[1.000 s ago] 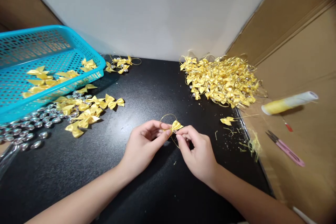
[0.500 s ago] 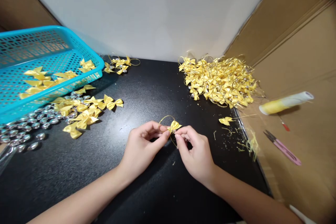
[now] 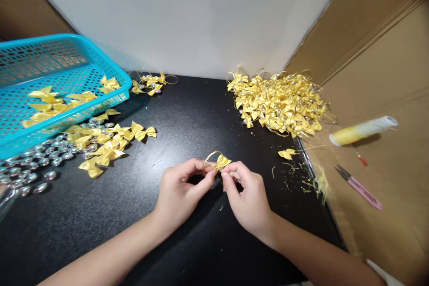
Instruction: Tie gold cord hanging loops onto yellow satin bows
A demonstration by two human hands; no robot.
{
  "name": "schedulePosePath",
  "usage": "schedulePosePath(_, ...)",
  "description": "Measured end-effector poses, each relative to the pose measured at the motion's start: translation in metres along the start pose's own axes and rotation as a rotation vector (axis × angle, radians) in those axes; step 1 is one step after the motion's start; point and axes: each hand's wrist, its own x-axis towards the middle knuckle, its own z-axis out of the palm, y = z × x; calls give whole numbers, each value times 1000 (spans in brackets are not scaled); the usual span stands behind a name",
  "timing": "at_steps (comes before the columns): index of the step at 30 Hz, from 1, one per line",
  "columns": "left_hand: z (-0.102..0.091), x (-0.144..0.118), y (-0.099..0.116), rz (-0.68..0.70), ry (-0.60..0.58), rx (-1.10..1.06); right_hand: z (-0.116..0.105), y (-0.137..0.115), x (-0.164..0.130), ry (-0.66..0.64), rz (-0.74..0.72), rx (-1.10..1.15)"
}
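Hands meeting over surface [image 3: 187,111]: left hand [image 3: 179,192] and right hand [image 3: 250,199] fingers both pinched shut on bow [image 3: 221,161], steadying gold loop [image 3: 210,159] at knot.

One blue basket [image 3: 83,60], one thread spool [image 3: 363,130], one pink snips [image 3: 360,187].

A small handicraft piecework station, walled in by cardboard sheets [image 3: 378,49] and a plain white backboard [image 3: 187,13]. On the black worktop [image 3: 100,214], a heap of finished yellow ribbon bows [image 3: 279,103] lies near a turquoise perforated basket [image 3: 50,85] of loose bows, with scattered silver beads [image 3: 30,167] beside it, a spool of gold thread [image 3: 363,130] and pink thread snips [image 3: 360,187].
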Motion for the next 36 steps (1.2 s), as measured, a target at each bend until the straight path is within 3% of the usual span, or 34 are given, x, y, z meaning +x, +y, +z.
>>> schedulePosePath(5, 1, 1, 2, 57, 0, 25, 1, 1, -1, -1, -8, 28)
schedulePosePath(12, -1, 2, 7, 10, 16, -41, -1, -2, -1, 4, -37, 33)
schedulePosePath(21, -5, 5, 6, 75, -11, 106, -1, 0, -1, -1, -48, 28)
schedulePosePath(30, -3, 8, 12, -103, -52, 19, -1, 3, 0, -12, -40, 0)
schedulePosePath(36, -3, 7, 8, -138, -59, -8, -1, 2, 0, -13, -33, -5)
